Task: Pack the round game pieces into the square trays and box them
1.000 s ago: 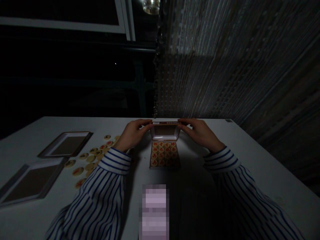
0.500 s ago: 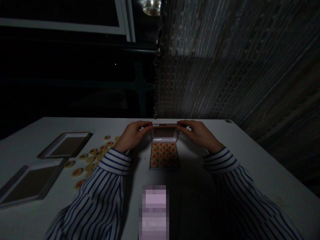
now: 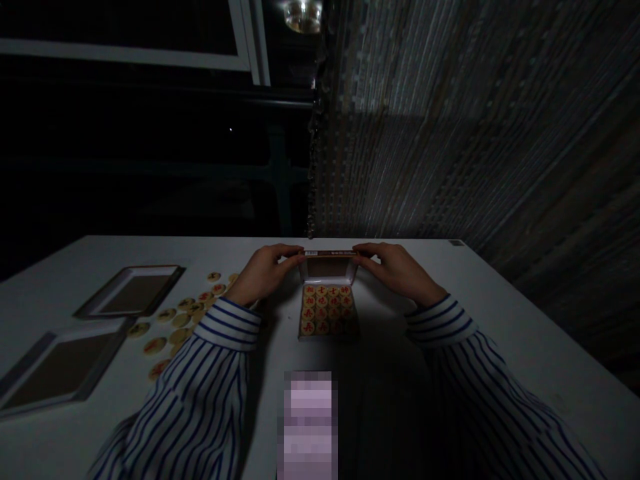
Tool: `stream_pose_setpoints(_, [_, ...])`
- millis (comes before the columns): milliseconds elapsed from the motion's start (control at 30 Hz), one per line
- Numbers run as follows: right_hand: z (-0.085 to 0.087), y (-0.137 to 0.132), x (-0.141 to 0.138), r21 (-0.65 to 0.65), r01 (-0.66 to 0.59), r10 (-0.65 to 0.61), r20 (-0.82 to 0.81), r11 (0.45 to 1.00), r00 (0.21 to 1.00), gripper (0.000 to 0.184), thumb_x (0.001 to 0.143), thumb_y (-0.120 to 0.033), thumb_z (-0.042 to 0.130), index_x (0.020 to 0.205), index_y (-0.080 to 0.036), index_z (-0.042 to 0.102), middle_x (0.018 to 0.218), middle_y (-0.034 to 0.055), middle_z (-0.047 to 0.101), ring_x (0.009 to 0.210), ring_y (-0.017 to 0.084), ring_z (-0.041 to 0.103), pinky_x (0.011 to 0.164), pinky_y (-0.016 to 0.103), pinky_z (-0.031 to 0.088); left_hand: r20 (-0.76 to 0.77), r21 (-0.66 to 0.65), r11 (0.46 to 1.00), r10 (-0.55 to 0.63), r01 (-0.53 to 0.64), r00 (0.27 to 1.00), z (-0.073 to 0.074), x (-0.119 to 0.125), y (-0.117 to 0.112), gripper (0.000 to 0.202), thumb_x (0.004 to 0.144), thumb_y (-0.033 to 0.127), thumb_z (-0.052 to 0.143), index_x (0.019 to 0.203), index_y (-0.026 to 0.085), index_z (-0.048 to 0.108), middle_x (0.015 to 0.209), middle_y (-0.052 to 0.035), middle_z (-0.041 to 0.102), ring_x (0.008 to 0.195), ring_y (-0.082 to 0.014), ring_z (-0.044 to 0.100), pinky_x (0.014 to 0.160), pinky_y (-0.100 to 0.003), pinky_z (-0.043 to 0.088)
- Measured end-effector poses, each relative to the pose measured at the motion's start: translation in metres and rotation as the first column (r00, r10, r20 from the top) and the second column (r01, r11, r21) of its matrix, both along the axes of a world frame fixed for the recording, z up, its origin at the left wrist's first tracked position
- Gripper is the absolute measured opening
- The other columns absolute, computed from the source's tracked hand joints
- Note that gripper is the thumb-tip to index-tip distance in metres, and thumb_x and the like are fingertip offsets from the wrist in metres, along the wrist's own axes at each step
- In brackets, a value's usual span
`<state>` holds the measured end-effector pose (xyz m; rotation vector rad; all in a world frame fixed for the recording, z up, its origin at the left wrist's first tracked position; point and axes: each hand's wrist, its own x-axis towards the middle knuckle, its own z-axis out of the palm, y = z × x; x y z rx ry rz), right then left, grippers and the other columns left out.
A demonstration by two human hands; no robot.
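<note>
A small box (image 3: pixel 302 330) on the white table (image 3: pixel 450 313) holds a grid of round wooden chess pieces (image 3: pixel 327 309) with red characters. Its lid (image 3: pixel 327 267) stands tilted up over the far edge of the box, inner side facing me. My left hand (image 3: pixel 265 270) pinches the lid's left end and my right hand (image 3: pixel 397 270) pinches its right end. Both sleeves are white with blue stripes.
Several loose round pieces (image 3: pixel 183 317) lie scattered on the table to the left of my left arm. Two open shallow box halves (image 3: pixel 133 291) (image 3: pixel 60 367) lie further left. A bead curtain (image 3: pixel 450 120) hangs behind the table, and a dark window is at the back left.
The lid has tipped down slightly toward the box, with both hands still on its ends. The view has shifted a little.
</note>
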<state>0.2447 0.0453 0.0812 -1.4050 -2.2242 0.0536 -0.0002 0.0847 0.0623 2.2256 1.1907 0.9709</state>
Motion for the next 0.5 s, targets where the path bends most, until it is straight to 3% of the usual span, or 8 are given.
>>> stream_pose_setpoints(500, [-0.0004, 0.0000, 0.0000, -0.010, -0.019, 0.019, -0.004, 1.000, 1.000, 0.031, 0.081, -0.034, 0.042, 0.105, -0.020, 0.057, 0.101, 0.0052, 0.062, 0.091, 0.020, 0.056, 0.077, 0.032, 0.042, -0.010, -0.021, 1.000, -0.007, 0.007, 1.000, 0.0028, -0.0009, -0.0021, 0.039, 0.074, 0.045, 0.046, 0.097, 0.017, 0.061, 0.100, -0.0064, 0.063, 0.091, -0.0199, 0.056, 0.081, -0.031, 0.042])
